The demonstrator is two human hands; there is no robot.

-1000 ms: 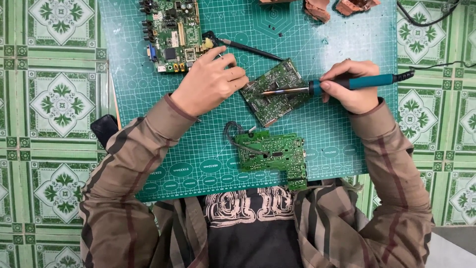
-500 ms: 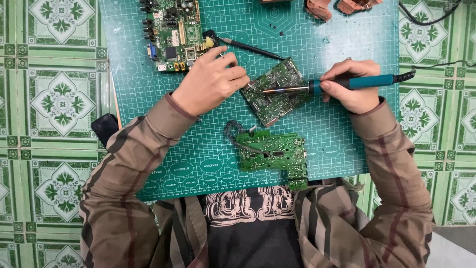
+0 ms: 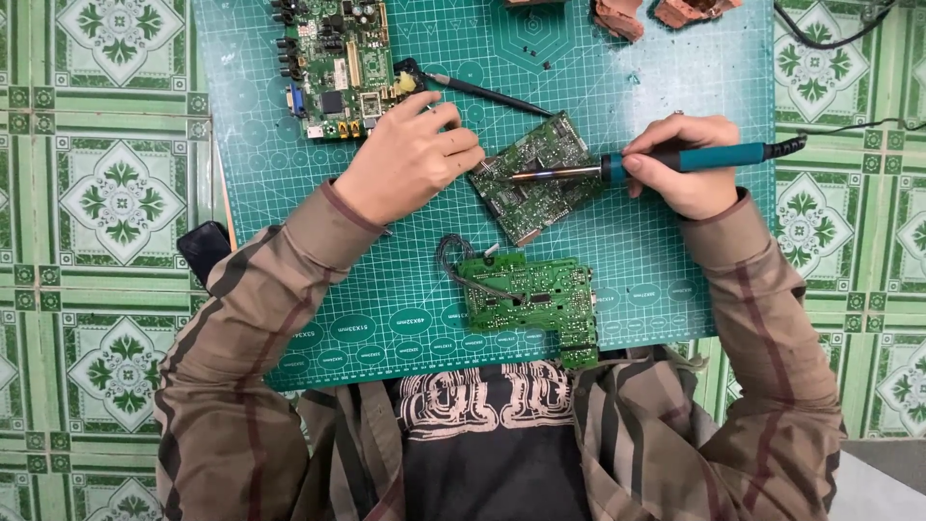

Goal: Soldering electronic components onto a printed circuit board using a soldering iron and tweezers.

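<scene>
While the head camera looks straight down, the right hand (image 3: 683, 164) grips a soldering iron (image 3: 644, 164) by its teal handle, fingers wrapped closed around it, and the metal tip points left onto a small green circuit board (image 3: 536, 178) that lies tilted on the green cutting mat (image 3: 675, 260). The left hand (image 3: 407, 159) rests at the left edge of that same board, fingers curled narrow with the fingertips touching or just beside its corner; whether it pinches anything there, I cannot tell. The iron's black cable (image 3: 849, 125) runs off to the right across the patterned green floor tiles (image 3: 106, 193).

Nearer the person, a second green circuit board (image 3: 529, 294) with a grey wire loop at its left end lies flat on the mat, apart from both hands. Above the left hand sits a larger circuit board (image 3: 336, 63) with connectors, and a thin black tool (image 3: 482, 92) lies just beside it. Reddish-brown lumps (image 3: 617, 17) lie at the mat's top edge.
</scene>
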